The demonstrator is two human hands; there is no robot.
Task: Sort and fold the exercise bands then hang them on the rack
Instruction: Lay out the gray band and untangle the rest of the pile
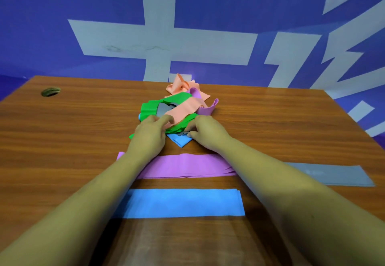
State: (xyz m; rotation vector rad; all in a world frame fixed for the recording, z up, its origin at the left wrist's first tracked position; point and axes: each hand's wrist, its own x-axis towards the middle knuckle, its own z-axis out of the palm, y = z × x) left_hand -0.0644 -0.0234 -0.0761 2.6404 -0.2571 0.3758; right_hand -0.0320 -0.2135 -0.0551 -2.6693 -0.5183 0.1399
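The glossy wood-grain table (pixel 62 140) stands against a blue wall (pixel 62 5) with pale shapes. The left hand (pixel 150 134) grips the crumpled pile (pixel 151 107) of thin bands; the right hand (pixel 206 132) pinches a grey band (pixel 183 134).

On the table (pixel 73 140) the tangled heap of bands (pixel 179 107) lies far centre. Before it lies the middle folded band (pixel 187 165), then the nearest folded band (pixel 183 202) — the right folded band (pixel 333 175) alongside.
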